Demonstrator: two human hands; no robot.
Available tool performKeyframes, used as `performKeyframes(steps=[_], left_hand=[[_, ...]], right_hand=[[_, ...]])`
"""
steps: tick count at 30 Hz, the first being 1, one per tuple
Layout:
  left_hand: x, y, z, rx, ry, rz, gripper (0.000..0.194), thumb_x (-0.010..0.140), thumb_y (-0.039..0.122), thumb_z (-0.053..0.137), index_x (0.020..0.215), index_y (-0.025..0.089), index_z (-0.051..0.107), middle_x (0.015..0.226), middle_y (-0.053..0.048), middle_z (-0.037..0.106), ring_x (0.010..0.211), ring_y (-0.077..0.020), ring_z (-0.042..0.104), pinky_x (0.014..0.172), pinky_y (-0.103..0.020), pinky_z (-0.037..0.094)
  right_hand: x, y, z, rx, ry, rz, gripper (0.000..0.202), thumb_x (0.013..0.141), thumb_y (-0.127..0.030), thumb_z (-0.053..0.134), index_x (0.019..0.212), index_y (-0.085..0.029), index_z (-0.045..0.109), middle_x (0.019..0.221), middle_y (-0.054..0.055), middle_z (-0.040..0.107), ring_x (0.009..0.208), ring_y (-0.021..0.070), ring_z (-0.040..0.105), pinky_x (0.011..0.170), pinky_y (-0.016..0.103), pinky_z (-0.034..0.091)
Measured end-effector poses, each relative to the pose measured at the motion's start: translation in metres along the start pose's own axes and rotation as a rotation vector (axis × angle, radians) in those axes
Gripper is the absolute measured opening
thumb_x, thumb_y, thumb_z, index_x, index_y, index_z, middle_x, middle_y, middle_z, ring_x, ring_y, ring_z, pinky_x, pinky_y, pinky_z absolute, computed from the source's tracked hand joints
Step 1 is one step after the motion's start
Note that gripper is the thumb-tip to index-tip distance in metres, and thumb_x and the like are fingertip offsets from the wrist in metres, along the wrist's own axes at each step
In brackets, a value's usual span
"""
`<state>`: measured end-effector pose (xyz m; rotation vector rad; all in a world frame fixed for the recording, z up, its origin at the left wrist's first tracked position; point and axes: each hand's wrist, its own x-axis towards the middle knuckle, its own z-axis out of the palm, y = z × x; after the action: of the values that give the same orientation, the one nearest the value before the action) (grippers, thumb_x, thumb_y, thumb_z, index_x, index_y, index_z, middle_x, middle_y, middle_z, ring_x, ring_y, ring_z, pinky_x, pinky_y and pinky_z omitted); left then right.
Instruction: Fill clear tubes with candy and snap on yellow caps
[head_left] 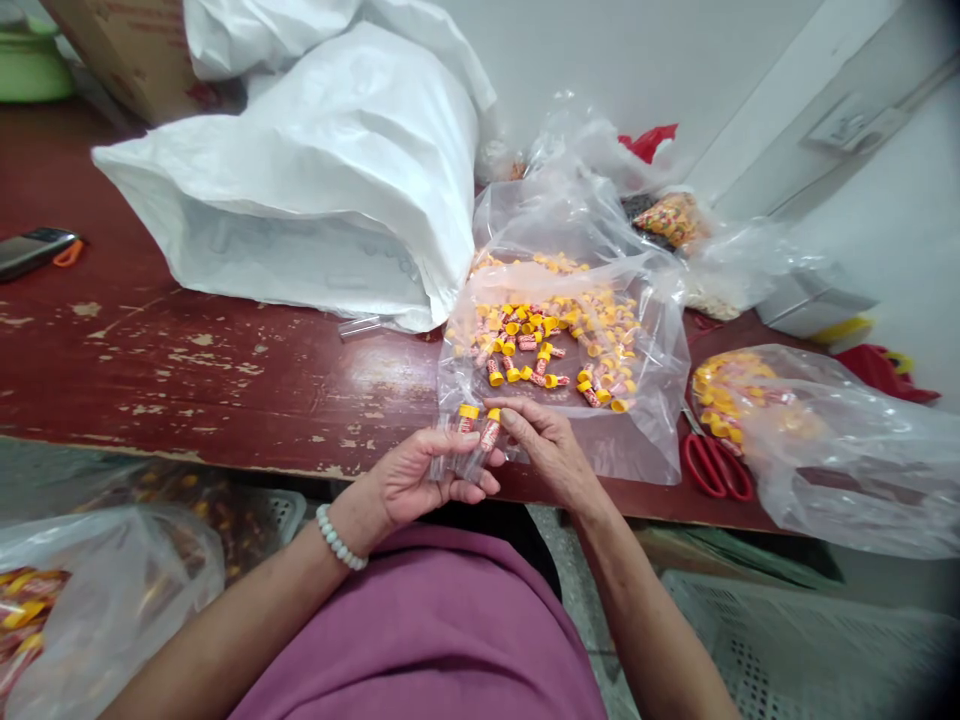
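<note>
My left hand (431, 470) is closed around several clear tubes (442, 462) at the table's front edge. Two of these hold red-and-white pieces with yellow caps (468, 412). My right hand (544, 445) pinches at the yellow cap of the right-hand tube, its thumb and forefinger by the cap. Just beyond, a clear plastic bag (652, 420) lies open with many small yellow-capped red pieces (540, 340) in it. Left of that bag, a large white sack (337, 150) opens toward me, with clear tubes faintly visible inside. One clear tube (360, 327) lies before the sack.
Red-handled scissors (716, 468) lie right of the open bag, beside another bag of yellow-capped pieces (847, 450). A phone (34, 253) is at the far left of the red table (187, 380). Below the table are a filled bag (135, 580) and a white crate (810, 620).
</note>
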<state>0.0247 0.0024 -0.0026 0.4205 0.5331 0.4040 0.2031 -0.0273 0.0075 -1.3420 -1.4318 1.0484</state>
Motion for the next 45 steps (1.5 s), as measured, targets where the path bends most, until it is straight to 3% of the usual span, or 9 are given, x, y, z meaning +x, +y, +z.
performKeyframes(steps=[5,12,18,25,29,34,39,42,45], left_hand=[[0.002,0.000,-0.001,-0.024,-0.009,0.051,0.016,0.074,0.015,0.068,0.089,0.010,0.067,0.079,-0.008,0.069,0.065,-0.0180,0.068,0.049,-0.020,0.053],[0.009,-0.001,-0.005,0.002,0.012,0.106,0.023,0.074,0.014,0.066,0.096,0.009,0.067,0.085,-0.010,0.071,0.070,-0.0200,0.068,0.066,-0.032,0.056],[0.011,-0.001,0.001,0.016,0.000,0.124,0.020,0.074,0.012,0.064,0.093,0.007,0.068,0.080,-0.011,0.071,0.061,-0.0146,0.064,0.051,-0.021,0.049],[0.004,-0.001,0.008,-0.006,-0.037,-0.001,0.025,0.076,0.017,0.062,0.099,0.007,0.067,0.086,-0.012,0.072,0.073,-0.0240,0.070,0.077,-0.039,0.054],[0.005,-0.002,0.014,-0.027,-0.045,0.041,0.025,0.075,0.015,0.063,0.098,0.008,0.066,0.087,-0.012,0.072,0.075,-0.0240,0.070,0.079,-0.040,0.054],[0.011,-0.006,0.013,-0.070,-0.032,0.080,0.021,0.075,0.013,0.064,0.095,0.009,0.065,0.088,-0.013,0.071,0.070,-0.0185,0.068,0.064,-0.027,0.055],[0.013,-0.006,0.000,0.060,0.018,0.168,0.026,0.070,0.015,0.070,0.095,0.012,0.063,0.083,-0.007,0.067,0.068,-0.0184,0.066,0.057,-0.028,0.055],[0.011,-0.004,-0.004,0.221,0.074,0.259,0.027,0.071,0.020,0.071,0.095,0.013,0.061,0.088,-0.006,0.065,0.065,-0.0165,0.065,0.049,-0.023,0.052],[0.010,-0.003,-0.004,0.342,0.111,0.341,0.028,0.072,0.024,0.071,0.093,0.013,0.057,0.088,-0.005,0.063,0.064,-0.0137,0.063,0.048,-0.021,0.050]], right_hand=[[-0.005,-0.001,0.004,-0.027,-0.105,-0.002,0.036,0.085,-0.038,0.058,0.118,-0.025,0.061,0.111,0.002,0.065,0.098,0.0160,0.060,0.087,0.031,0.047],[-0.014,0.006,0.015,-0.093,-0.172,-0.085,0.099,0.055,-0.037,0.085,0.139,-0.025,0.033,0.128,0.008,0.054,0.113,0.0232,0.055,0.096,0.038,0.045],[-0.013,0.009,0.021,-0.221,0.036,-0.144,0.075,0.056,-0.040,0.083,0.121,-0.020,0.051,0.112,0.008,0.062,0.100,0.0231,0.059,0.091,0.038,0.047],[-0.015,0.026,0.011,0.451,-0.010,-0.036,0.069,0.056,-0.057,0.075,0.114,-0.023,0.058,0.110,0.005,0.063,0.106,0.0256,0.058,0.097,0.041,0.044],[-0.016,0.034,0.013,0.519,-0.025,-0.020,0.073,0.054,-0.057,0.076,0.117,-0.025,0.057,0.114,0.004,0.062,0.108,0.0266,0.057,0.096,0.041,0.045],[-0.018,0.026,0.017,0.087,-0.040,-0.104,0.077,0.060,-0.048,0.078,0.128,-0.026,0.049,0.121,0.006,0.059,0.111,0.0248,0.056,0.097,0.041,0.045],[-0.007,0.018,0.000,-0.355,-0.079,-0.283,0.081,0.066,-0.046,0.076,0.137,-0.025,0.041,0.142,0.010,0.042,0.129,0.0259,0.040,0.106,0.043,0.036],[0.016,0.031,-0.031,-0.478,0.170,-0.261,0.042,0.088,-0.039,0.052,0.128,-0.025,0.051,0.132,0.008,0.053,0.121,0.0222,0.050,0.099,0.042,0.041],[0.041,0.056,-0.065,-0.782,0.321,-0.238,0.028,0.086,-0.024,0.050,0.110,-0.021,0.064,0.118,0.011,0.063,0.109,0.0253,0.056,0.099,0.047,0.038]])
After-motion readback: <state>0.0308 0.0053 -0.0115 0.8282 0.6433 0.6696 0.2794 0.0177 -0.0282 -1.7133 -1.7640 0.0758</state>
